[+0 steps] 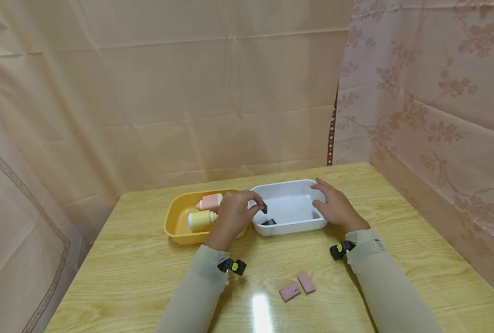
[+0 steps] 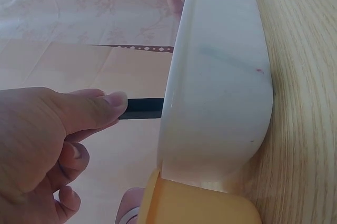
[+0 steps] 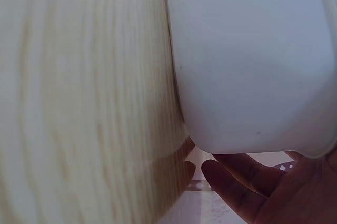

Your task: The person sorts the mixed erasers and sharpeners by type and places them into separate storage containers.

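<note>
My left hand [image 1: 234, 210] pinches a dark green, domino-like block [image 2: 143, 108] between thumb and fingers at the left end of the white plastic tub [image 1: 294, 227]. In the left wrist view the block's far end reaches behind the tub's rim. Another dark block [image 1: 269, 222] lies inside the tub, near its front left corner. At the tub's right end my right hand [image 1: 336, 206] holds the wall, thumb over the rim. The right wrist view shows fingers [image 3: 237, 187] of that hand against the outside of the end wall.
Left of the white tub, touching it, stands a yellow tub [image 1: 180, 238] with a pink bottle [image 1: 210, 202] and a yellow bottle [image 1: 201, 221]. Two pink blocks [image 1: 289, 292] lie on the wooden table [image 1: 126, 268] nearer me. Cloth curtains [image 1: 213, 92] hang behind and beside.
</note>
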The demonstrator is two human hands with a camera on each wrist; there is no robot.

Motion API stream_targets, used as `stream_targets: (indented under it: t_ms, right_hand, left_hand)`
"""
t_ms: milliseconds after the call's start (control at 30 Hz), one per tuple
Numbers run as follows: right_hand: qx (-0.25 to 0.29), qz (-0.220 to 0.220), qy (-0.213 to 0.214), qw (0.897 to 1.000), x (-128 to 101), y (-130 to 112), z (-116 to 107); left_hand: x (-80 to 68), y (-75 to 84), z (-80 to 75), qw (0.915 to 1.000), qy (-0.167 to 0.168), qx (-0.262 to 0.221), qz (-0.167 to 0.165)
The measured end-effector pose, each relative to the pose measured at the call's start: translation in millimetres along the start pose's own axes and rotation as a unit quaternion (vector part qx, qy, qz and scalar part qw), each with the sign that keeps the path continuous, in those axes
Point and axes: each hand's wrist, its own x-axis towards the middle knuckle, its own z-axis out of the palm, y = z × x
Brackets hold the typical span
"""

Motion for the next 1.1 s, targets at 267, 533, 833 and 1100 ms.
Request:
stream_targets:
  t_ms: [267,533,833,1100]
  right_hand:
    - [0.002,0.007,-0.005,1.0,0.1,-0.3,-0.5]
    - [0.004,0.009,-0.001,1.0,-0.7,0.1,0.4]
    - [0.002,0.003,0.002,1.0,-1.1,-2.0,0.3]
    - [-0.001,0.001,0.002,1.0,-0.3,-0.5,-0.4]
  left_hand:
    - [0.3,0.5,-0.3,0.9999,-0.009,0.009,0.008]
    - [0.0,1.5,0.5,0.9997,-0.015,0.016,0.011]
    - [-1.8,3.0,0.6,0.9996,-0.019,-0.01,-0.017]
    - [-0.7,5.2,-1.6,0.9997,-0.024,-0.009,-0.001]
